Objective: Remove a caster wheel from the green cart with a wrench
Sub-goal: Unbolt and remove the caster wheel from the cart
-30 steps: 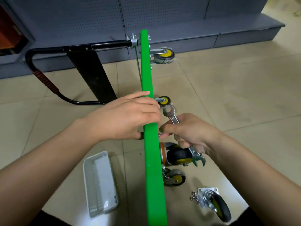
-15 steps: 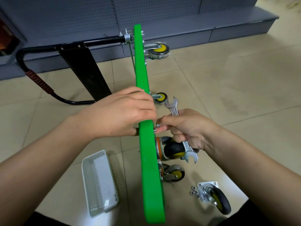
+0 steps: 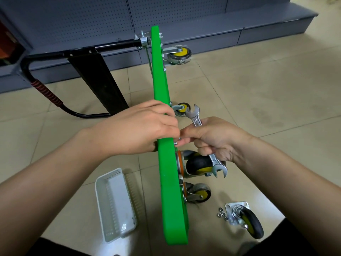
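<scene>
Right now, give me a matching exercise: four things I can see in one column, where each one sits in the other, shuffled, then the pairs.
1. wrench
2. white basket
3. loose caster wheel
4. loose nuts

A. on the floor left of the green cart
B. gripped in the right hand
C. lying on the floor, off the cart
D. clustered beside a mounting plate

Pairs: 1-B, 2-A, 3-C, 4-D

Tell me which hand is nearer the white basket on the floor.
Left. The left hand grips the cart edge above the white basket; the right hand, holding the wrench, is beyond the green cart.
</scene>
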